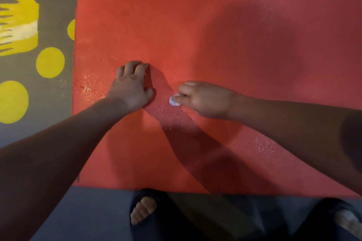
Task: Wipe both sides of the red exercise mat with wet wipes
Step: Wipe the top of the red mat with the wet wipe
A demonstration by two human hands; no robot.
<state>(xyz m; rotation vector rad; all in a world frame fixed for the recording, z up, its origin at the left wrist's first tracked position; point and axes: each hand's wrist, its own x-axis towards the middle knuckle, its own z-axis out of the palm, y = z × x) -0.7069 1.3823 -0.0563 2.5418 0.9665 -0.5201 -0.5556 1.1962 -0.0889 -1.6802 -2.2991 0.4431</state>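
The red exercise mat (215, 35) lies flat on the floor and fills most of the view. My left hand (132, 86) rests on the mat near its left part, palm down, with its fingertips bent against the surface. Just to its right, my right hand (203, 100) is curled round a small white wet wipe (173, 101), of which only a crumpled bit shows at the fingers, down on the mat. Wet, glistening patches show on the mat left of the left hand and below the right hand.
The grey floor (58, 15) around the mat carries painted yellow dots (50, 62) and a yellow and white shape (19, 25) at the left. My feet in dark sandals (145, 211) stand just past the mat's near edge.
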